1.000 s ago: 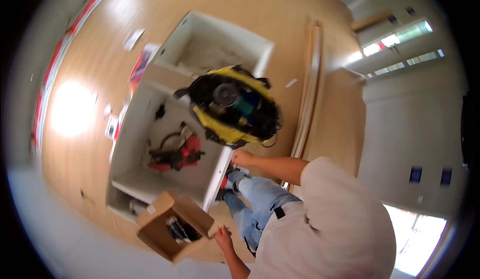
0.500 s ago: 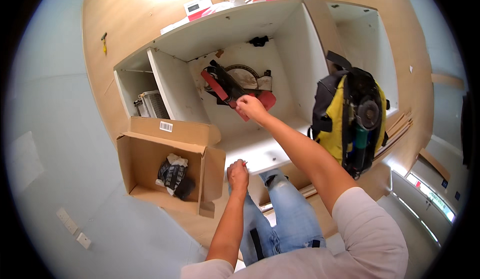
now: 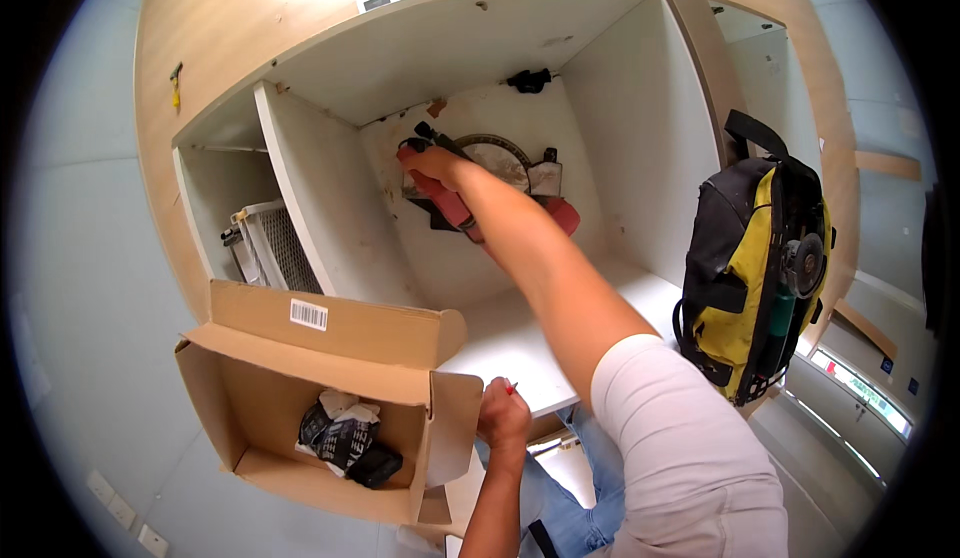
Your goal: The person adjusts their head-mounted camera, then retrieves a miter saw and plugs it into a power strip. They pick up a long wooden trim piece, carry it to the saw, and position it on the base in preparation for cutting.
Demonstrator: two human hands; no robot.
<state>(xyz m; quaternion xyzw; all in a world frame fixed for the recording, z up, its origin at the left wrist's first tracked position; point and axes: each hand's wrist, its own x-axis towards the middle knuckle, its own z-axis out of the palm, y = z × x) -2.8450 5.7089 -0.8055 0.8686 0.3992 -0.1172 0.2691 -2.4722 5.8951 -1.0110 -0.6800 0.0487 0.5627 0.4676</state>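
My right hand point(image 3: 432, 165) reaches deep into the white cabinet point(image 3: 640, 118), its fingers closed on the upper left end of a red and black mitre saw point(image 3: 560, 216). The saw lies on the cabinet's dirty floor, with a round, toothed-looking rim behind my wrist; my forearm hides much of it. My left hand point(image 3: 503, 418) is closed at the cabinet's front edge, beside the cardboard box. A small red tip sticks out of its grip; the rest of that thing is hidden.
An open cardboard box point(image 3: 270, 378) at the left holds a crumpled black and white bag point(image 3: 345, 438). A yellow and black tool bag point(image 3: 750, 278) with a grinder stands at the right. A wire mesh rack point(image 3: 285, 243) fills the left compartment. A yellow-handled tool point(image 3: 176, 88) lies far left.
My right hand has moved farther in and left, from the saw's near side to its upper left end. My left hand stays closed near the front edge. The view has shifted closer.
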